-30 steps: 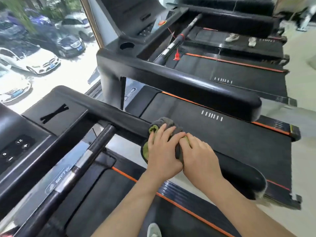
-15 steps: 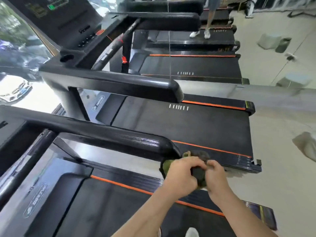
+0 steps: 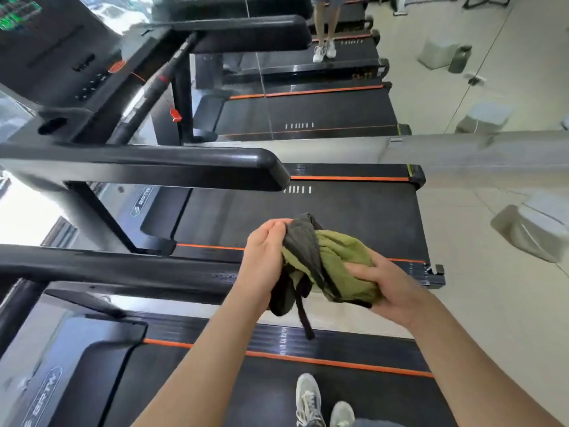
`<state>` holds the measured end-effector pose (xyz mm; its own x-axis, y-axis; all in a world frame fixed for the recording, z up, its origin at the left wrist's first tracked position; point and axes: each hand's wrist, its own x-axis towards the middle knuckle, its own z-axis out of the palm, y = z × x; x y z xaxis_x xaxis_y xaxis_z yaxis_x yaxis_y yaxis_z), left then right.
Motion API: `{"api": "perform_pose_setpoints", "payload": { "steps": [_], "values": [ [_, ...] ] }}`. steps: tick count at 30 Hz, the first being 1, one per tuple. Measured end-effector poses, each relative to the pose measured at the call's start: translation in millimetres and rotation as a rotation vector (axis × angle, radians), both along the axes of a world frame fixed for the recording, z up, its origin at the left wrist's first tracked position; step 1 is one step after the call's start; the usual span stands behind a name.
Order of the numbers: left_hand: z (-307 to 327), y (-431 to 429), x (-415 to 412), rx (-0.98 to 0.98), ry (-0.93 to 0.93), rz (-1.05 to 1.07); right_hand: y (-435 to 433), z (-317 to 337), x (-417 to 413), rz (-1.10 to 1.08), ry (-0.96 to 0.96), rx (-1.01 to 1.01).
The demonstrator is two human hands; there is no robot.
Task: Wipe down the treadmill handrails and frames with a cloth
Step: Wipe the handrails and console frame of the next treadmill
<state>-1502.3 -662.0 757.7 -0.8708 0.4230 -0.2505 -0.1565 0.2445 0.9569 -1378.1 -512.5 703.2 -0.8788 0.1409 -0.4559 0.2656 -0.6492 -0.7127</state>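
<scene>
Head view: what's changed since a second ago?

— Biggest first. I'm standing on the near treadmill (image 3: 215,396), and its handrail (image 3: 123,269) now lies bare across the left of the scene, with its end hidden behind my left wrist. A second ago I had the cloth pressed onto that rail, and half a second ago I'd run it right to the tip.

— And the cloth now?

— The cloth (image 3: 338,260) is off the rail altogether. It's bunched in the air between my hands, above the gap between this treadmill and the next treadmill (image 3: 338,217). The green bulk sits to the right and the grey folds to the left.

— Fingers?

— My left hand (image 3: 264,251) has its fingers curled over the grey upper edge. My right hand (image 3: 391,288) cups the green part from beneath, thumb on top. Both are holding the cloth, neither spread wide. A dark strip (image 3: 303,315) dangles loose below.

— Meaning?

— I judge this rail's pass done, and I'm regathering the cloth for a fresh face. The far handrail (image 3: 184,167) is the likely next one, though I can't tell whether it's already been wiped.
</scene>
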Motion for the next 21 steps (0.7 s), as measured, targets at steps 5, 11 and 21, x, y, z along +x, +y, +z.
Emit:
{"api": "perform_pose_setpoints", "payload": {
  "steps": [5, 11, 21],
  "values": [
    [12, 11, -37, -0.016, 0.084, -0.032, 43, 26, -34, -0.156, -0.058, 0.300],
    [-6, 48, -72, -0.507, 0.686, -0.105, 99, 68, -79, -0.152, -0.059, 0.298],
    [20, 169, -59, 0.112, -0.057, -0.221, 195, 121, -181, 0.467, 0.122, 0.633]
  ]
}}
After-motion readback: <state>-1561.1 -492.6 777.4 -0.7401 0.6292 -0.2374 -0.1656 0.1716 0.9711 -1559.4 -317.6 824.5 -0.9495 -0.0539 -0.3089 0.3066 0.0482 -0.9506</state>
